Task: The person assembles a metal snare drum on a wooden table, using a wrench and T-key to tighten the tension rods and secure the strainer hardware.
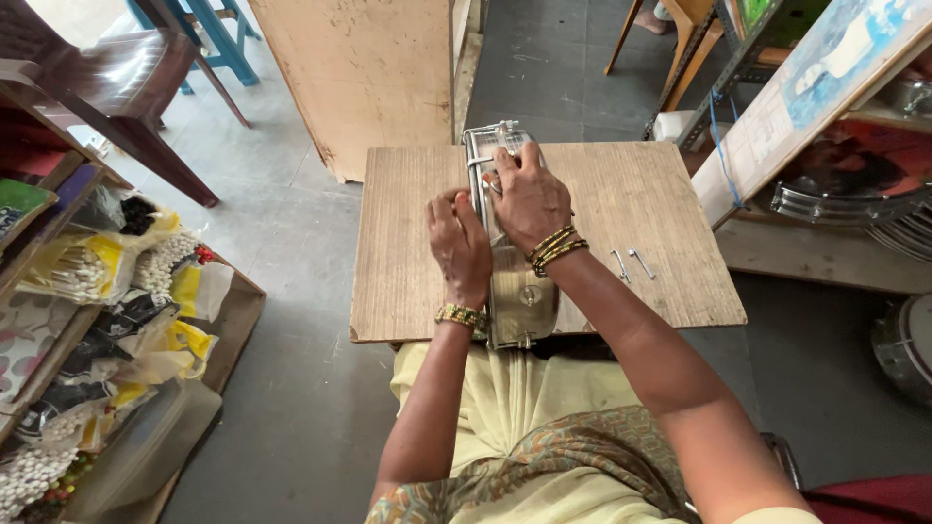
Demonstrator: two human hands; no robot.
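A shiny metal drum shell [519,301] lies on its side along the middle of a wooden board [408,243] resting over my lap. My left hand [458,243] is closed against the shell's left side, fingers curled at its rim. My right hand [529,194] presses on top of the shell near its far end, fingers closed around the metal rim and a tension rod there. Both wrists carry beaded bangles. Two small metal hook bolts [631,263] lie loose on the board, to the right of my right forearm.
A shelf with bags of small white sticks and packets [87,272] stands at the left. A plywood sheet [359,78] leans beyond the board. Chairs [116,87] are at the back left. More metal drum rims [854,204] sit on a rack at the right.
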